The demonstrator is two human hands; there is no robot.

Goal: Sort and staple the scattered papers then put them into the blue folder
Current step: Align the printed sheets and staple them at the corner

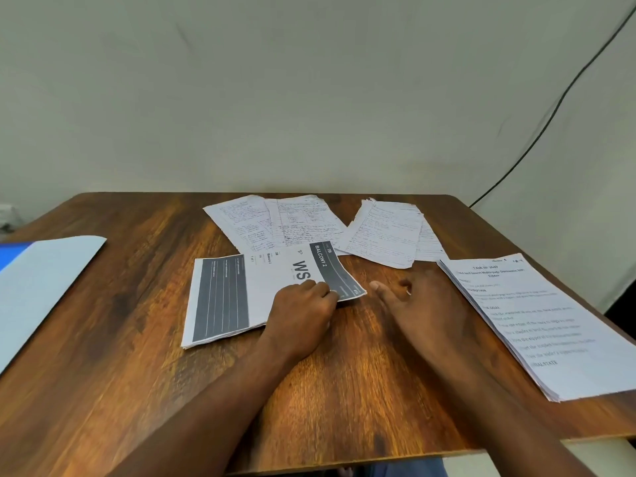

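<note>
Left hand [303, 304] pinches the near edge of a printed stack [241, 294] on the wooden worktop [120, 339], while the right hand [413, 304] rests beside it, fingers relaxed and empty.

A wooden table [137, 339] stands against a plain pale wall [275, 80]; a black cable [564, 94] hangs down it.

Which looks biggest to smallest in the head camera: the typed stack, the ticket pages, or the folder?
1. Typed stack, nearest the camera.
2. Ticket pages.
Folder: unranked, since the frame edge cuts it off.
</note>
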